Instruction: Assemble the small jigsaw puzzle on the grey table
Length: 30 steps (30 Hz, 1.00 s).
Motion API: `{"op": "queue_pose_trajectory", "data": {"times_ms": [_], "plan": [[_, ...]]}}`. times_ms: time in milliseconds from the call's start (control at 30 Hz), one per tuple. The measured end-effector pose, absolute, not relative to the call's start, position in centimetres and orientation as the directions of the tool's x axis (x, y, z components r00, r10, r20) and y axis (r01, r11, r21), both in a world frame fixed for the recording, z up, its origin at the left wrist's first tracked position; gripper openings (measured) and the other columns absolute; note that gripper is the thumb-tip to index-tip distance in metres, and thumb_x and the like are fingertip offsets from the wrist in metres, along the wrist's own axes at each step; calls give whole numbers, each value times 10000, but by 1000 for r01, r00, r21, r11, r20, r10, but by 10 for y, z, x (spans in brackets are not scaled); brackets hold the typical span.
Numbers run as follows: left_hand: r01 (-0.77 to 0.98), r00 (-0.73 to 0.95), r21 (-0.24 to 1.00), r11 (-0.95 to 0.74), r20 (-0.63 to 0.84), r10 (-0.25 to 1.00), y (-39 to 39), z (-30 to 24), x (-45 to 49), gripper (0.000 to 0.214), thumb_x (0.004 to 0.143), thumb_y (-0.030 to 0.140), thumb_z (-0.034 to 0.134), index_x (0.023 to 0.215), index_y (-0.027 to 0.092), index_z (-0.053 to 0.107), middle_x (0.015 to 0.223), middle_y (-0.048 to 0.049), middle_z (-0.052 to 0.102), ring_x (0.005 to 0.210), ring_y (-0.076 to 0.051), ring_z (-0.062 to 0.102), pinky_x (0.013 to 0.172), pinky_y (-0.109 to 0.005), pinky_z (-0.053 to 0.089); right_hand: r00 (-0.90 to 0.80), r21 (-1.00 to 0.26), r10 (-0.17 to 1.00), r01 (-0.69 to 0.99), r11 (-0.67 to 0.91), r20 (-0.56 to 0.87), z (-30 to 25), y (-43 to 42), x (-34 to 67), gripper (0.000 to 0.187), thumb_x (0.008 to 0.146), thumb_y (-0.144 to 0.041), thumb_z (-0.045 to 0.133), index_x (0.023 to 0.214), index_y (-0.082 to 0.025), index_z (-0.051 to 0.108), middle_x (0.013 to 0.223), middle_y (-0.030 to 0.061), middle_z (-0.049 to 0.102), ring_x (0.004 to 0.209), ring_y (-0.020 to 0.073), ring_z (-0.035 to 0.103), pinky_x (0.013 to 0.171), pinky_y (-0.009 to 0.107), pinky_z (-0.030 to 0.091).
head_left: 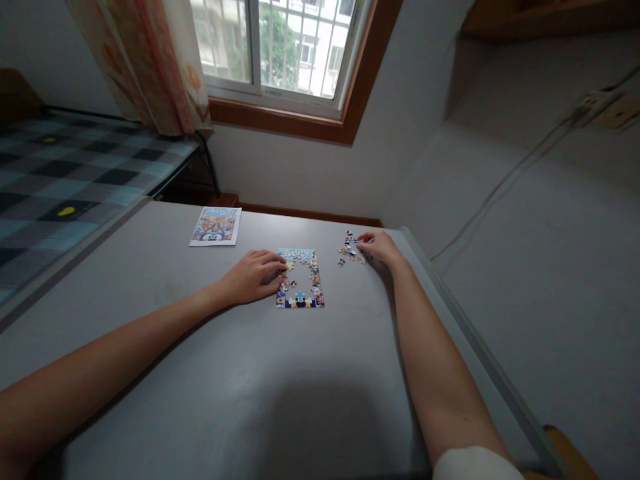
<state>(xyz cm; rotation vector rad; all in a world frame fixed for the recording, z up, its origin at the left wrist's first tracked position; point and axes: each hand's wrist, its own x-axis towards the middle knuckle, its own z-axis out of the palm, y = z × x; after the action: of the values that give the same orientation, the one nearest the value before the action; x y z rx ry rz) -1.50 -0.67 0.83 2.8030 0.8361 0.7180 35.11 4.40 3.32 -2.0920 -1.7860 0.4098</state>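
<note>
A partly built jigsaw puzzle [301, 278], a colourful rectangular border with a bare middle, lies on the grey table [240, 373]. My left hand [253, 275] rests palm down at its left edge, fingers curled, fingertips touching the frame pieces. My right hand [379, 246] reaches to a small pile of loose puzzle pieces [350, 252] at the right, fingers pinched among them. Whether a piece is between the fingers is too small to tell.
A printed reference picture [216, 226] lies flat at the table's far left. A bed with a checked cover [65, 180] stands to the left. The window [280, 47] and a curtain [150, 67] are behind. The table's right edge [465, 327] runs close to the wall.
</note>
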Motion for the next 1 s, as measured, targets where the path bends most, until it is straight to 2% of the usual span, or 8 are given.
{"op": "queue_pose_trajectory", "data": {"times_ms": [133, 333, 533, 667, 867, 1000], "plan": [[481, 738, 252, -840, 401, 543, -6, 8, -16, 266, 915, 355, 523, 1106, 232, 661, 1159, -58, 665, 1088, -229, 598, 967, -440, 443, 160, -458, 987, 878, -143, -1, 34, 43, 351, 165, 740, -216, 694, 858, -109, 737, 774, 67, 707, 696, 156, 615, 661, 243, 450], [483, 736, 254, -838, 401, 546, -7, 9, -15, 260, 915, 349, 521, 1100, 232, 663, 1154, -62, 668, 1080, -229, 602, 963, -441, 444, 147, -507, 989, 851, -137, -19, 35, 43, 357, 165, 706, -249, 734, 806, -118, 723, 747, 56, 700, 682, 154, 607, 628, 246, 438], [484, 736, 247, -840, 405, 543, -6, 8, -14, 259, 913, 346, 525, 1096, 226, 663, 1147, -61, 671, 1071, -228, 608, 962, -437, 443, 171, -551, 985, 824, -135, 15, 36, 44, 373, 135, 662, -212, 765, 756, -127, 720, 735, 55, 701, 689, 164, 620, 675, 262, 471], [483, 736, 245, -840, 405, 542, -6, 7, -15, 259, 912, 345, 525, 1093, 223, 665, 1151, -59, 670, 1077, -225, 605, 966, -432, 441, 255, -586, 965, 791, -175, 55, 35, 46, 383, 76, 681, -148, 736, 752, -127, 724, 748, 62, 710, 690, 154, 633, 708, 248, 487], [486, 741, 236, -841, 400, 540, -7, 7, -16, 263, 915, 346, 519, 1096, 219, 662, 1156, -59, 668, 1078, -224, 604, 975, -431, 434, 312, -601, 947, 772, -207, 75, 32, 49, 392, 57, 703, -111, 702, 754, -119, 725, 746, 74, 715, 656, 138, 626, 650, 219, 481], [484, 741, 241, -841, 399, 541, -6, 7, -16, 264, 913, 348, 522, 1100, 224, 662, 1157, -60, 668, 1083, -226, 601, 972, -430, 437, 316, -586, 949, 770, -253, 6, 29, 47, 392, 97, 667, -119, 733, 764, -117, 732, 733, 67, 717, 621, 133, 616, 588, 210, 468]]}}
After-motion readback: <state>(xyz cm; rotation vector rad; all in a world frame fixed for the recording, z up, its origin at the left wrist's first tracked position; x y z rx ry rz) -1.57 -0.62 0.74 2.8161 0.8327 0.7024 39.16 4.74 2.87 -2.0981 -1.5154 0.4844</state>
